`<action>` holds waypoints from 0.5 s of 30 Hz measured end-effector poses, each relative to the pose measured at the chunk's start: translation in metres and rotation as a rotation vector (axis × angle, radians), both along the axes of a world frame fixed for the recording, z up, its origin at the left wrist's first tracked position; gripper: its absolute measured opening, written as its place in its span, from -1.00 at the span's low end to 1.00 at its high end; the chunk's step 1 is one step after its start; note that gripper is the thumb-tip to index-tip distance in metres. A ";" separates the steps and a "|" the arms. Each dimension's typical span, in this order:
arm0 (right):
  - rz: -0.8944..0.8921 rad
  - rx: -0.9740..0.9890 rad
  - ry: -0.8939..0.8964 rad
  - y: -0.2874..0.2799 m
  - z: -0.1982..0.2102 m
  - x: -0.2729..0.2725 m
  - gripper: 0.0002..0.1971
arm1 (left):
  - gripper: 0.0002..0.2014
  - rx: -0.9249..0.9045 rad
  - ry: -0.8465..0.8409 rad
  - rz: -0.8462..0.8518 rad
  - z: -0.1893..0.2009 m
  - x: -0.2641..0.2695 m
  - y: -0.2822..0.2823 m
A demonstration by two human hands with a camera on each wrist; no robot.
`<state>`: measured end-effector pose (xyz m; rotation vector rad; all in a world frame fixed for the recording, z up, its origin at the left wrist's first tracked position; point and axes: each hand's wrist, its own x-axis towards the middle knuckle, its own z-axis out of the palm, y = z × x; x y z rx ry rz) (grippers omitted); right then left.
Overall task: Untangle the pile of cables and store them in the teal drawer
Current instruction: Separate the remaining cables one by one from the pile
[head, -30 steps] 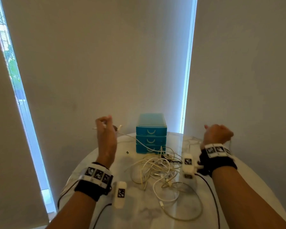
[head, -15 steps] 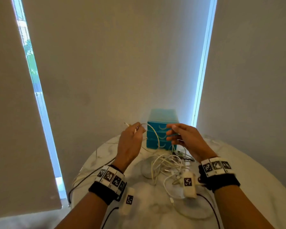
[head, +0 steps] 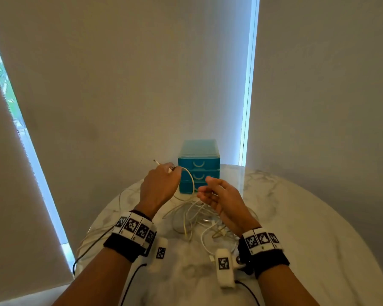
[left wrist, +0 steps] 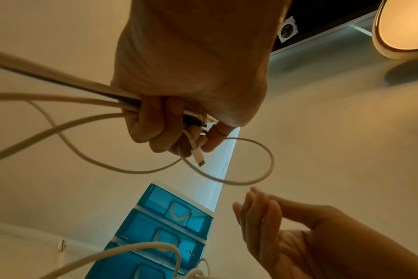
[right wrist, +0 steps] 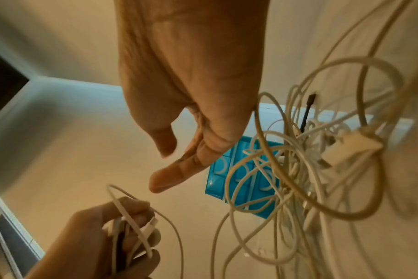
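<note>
Left hand (head: 158, 186) is clamped around a bunch of white cables (left wrist: 60, 100) (one plug (left wrist: 198, 155) pokes out past the fingers), held up just in front of the teal drawer unit (head: 198, 165). Right hand (head: 221, 200) hangs beside it, fingers loose and holding nothing. The rest of the cable pile (head: 199, 219) sits tangled on the marble table (head: 318, 228), below both hands.

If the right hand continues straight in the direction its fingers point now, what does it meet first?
Probably the white cable loop hanging from the left hand. The open right hand points toward it, and the teal drawer unit stands behind; depth is uncertain.
</note>
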<state>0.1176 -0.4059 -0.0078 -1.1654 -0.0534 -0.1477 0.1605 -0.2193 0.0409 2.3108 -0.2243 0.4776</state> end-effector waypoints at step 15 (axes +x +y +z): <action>-0.141 0.139 0.077 0.020 -0.005 0.017 -0.85 | -0.69 -0.402 -0.047 -0.448 0.020 -0.013 0.008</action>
